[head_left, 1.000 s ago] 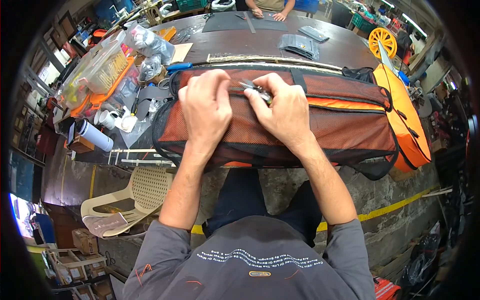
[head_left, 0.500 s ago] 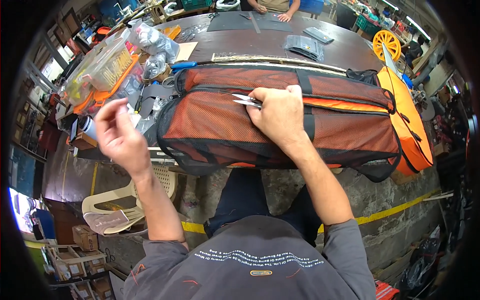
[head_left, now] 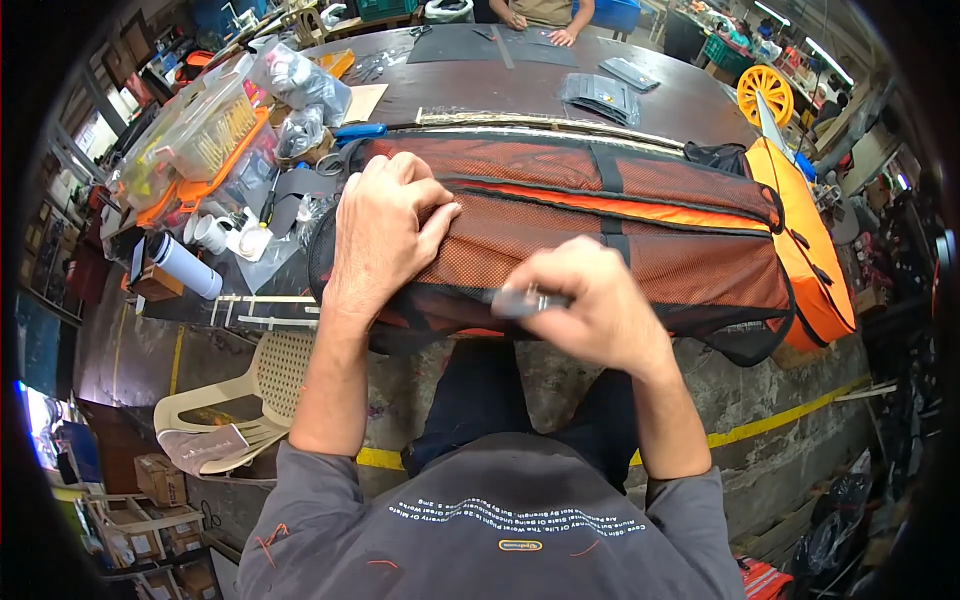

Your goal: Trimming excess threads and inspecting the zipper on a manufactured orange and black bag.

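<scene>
Steadying the mesh bag [head_left: 700, 265] at centre frame, seemingly, your left hand [head_left: 388, 225] presses its left end; whether the fingers pinch it, I cannot tell. Your right hand [head_left: 597, 308] is clamped on blurred snips [head_left: 524, 302], presumably kept handy. Against the earlier frame, your left is down from mid-air; your right sits lower.

Left hand [head_left: 380, 230] palm down with fingers [head_left: 404, 166] curled, right hand [head_left: 602, 312] lower, blurred, bent in a grip.

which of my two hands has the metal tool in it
Your right hand holds the metal tool; your left hand is at the left end of the mesh bag, no tool showing.
</scene>
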